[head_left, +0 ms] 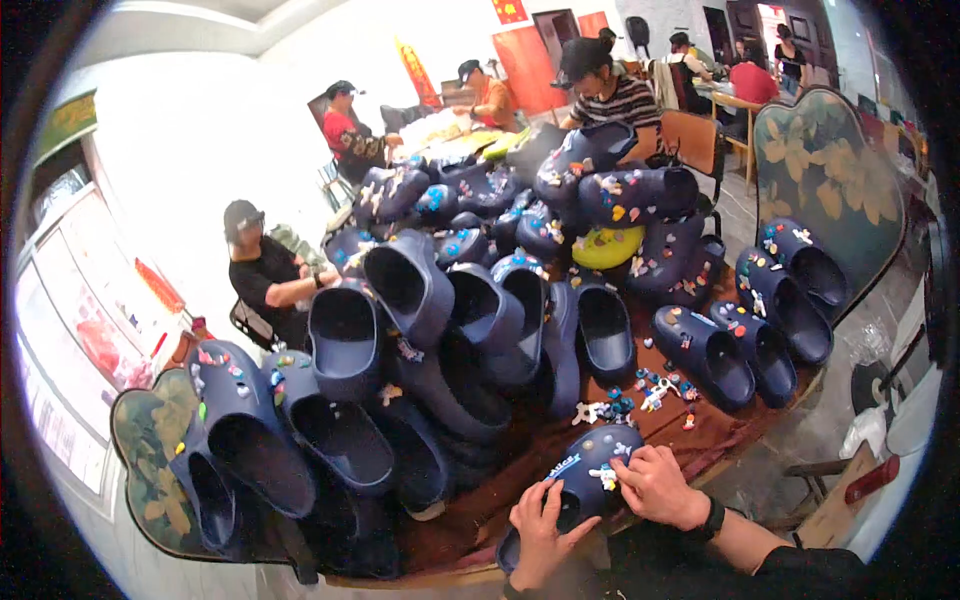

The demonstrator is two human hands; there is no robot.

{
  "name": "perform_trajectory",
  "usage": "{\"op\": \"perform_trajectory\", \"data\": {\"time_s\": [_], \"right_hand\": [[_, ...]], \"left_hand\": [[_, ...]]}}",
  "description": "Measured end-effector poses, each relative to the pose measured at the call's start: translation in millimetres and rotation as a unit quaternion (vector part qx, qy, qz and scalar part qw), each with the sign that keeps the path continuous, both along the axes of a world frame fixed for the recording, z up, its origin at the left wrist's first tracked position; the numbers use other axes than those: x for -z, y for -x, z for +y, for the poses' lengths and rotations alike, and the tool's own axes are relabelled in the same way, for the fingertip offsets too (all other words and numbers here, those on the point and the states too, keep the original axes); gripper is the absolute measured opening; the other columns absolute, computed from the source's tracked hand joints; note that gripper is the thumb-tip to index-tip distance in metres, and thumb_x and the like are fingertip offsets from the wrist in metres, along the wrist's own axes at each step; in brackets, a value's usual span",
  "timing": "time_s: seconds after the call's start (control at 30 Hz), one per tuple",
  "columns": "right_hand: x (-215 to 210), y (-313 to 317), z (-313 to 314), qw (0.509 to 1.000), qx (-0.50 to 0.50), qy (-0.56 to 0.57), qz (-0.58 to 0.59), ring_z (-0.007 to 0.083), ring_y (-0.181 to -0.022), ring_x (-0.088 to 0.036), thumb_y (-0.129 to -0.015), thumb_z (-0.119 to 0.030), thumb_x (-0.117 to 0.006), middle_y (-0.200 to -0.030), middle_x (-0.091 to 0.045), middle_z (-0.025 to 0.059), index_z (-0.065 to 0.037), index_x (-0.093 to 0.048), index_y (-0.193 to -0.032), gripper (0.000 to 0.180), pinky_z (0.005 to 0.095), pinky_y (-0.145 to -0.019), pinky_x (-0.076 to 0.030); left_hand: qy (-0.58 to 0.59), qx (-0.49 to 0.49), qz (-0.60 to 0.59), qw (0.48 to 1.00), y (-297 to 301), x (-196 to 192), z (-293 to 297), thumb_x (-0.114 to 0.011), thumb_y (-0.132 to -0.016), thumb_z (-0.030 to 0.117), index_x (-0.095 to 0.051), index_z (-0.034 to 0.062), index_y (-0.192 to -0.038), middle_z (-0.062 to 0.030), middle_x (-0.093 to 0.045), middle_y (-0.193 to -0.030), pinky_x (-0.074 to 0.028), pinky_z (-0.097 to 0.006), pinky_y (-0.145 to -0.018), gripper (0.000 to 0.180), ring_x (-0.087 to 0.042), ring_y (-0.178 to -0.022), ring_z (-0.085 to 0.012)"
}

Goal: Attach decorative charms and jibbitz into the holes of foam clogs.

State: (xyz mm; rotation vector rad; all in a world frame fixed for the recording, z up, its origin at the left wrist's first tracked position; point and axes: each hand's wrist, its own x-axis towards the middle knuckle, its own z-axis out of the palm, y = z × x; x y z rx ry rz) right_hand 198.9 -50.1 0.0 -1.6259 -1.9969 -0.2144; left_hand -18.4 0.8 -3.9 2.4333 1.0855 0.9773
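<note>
A navy foam clog (606, 442) lies at the table's front edge, its upper dotted with small charms and a pale lettered strip. My left hand (541, 534) grips the clog at its opening, thumb and fingers around the rim. On the upper, beside a white figure-shaped charm (604, 477), the fingers of my right hand (662, 486) are pinched together and press down; their tips partly hide what they hold. Just beyond the clog, loose charms (655, 392) in white, blue and other colours lie scattered on the brown cloth (500, 530).
Navy clogs (345, 335) are heaped across the table's left and middle, with a yellow-green clog (607, 247) among them. More decorated clogs (705, 345) stand at right. Patterned padded boards (825, 180) flank the table. Several people sit working beyond; a stool (860, 490) is at right.
</note>
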Motion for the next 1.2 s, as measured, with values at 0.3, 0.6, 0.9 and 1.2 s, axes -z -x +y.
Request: {"op": "perform_trajectory", "data": {"time_s": [0.3,0.6,0.9,1.2], "right_hand": [[27.7,-7.4,-18.1,0.959,0.030,-0.010,0.281,0.0316,-0.085,-0.063,-0.087,-0.011,-0.066,-0.088,-0.065,0.0117,-0.009,-0.068,-0.112,0.025,0.0403,-0.074,-0.052],[18.9,-10.6,-56.8,0.918,-0.081,0.091,0.377,0.0325,-0.085,-0.067,-0.089,-0.023,-0.070,-0.093,-0.068,0.0138,-0.004,-0.068,-0.099,0.022,0.0389,-0.071,-0.054],[3.5,-5.1,-65.0,0.818,0.015,0.029,0.574,0.0244,-0.136,-0.039,-0.093,-0.012,-0.061,-0.150,-0.038,0.0159,-0.003,-0.008,-0.157,0.084,0.0356,-0.114,-0.029],[-115.8,-107.9,19.7,0.820,-0.161,0.080,0.543,0.0141,-0.131,-0.043,-0.091,-0.006,-0.055,-0.143,-0.049,0.0070,-0.005,-0.029,-0.155,0.068,0.0328,-0.109,-0.037]], "left_hand": [[0.117,-0.047,0.200,0.972,80.5,1.5,2.0,-0.064,-0.093,0.024,-0.063,0.0044,-0.117,-0.0234,-0.066,-0.109,-0.051,-0.044,-0.082,0.030,-0.061,-0.104,-0.0421],[0.305,-0.046,-0.070,0.949,62.7,-2.9,-4.8,-0.072,-0.088,0.029,-0.052,0.0047,-0.133,-0.0143,-0.055,-0.128,-0.036,-0.043,-0.104,0.055,-0.052,-0.119,-0.0323],[0.283,0.180,-0.100,0.937,-48.3,-17.6,-38.2,-0.056,-0.097,0.023,-0.028,0.0030,-0.147,-0.0239,-0.045,-0.133,-0.039,-0.043,-0.104,0.061,-0.050,-0.121,-0.0369],[0.261,0.088,-0.101,0.956,-12.3,28.8,-7.5,-0.071,-0.089,0.014,-0.056,0.0021,-0.129,-0.0136,-0.064,-0.100,-0.051,-0.036,-0.081,0.045,-0.064,-0.087,-0.0264]]}}
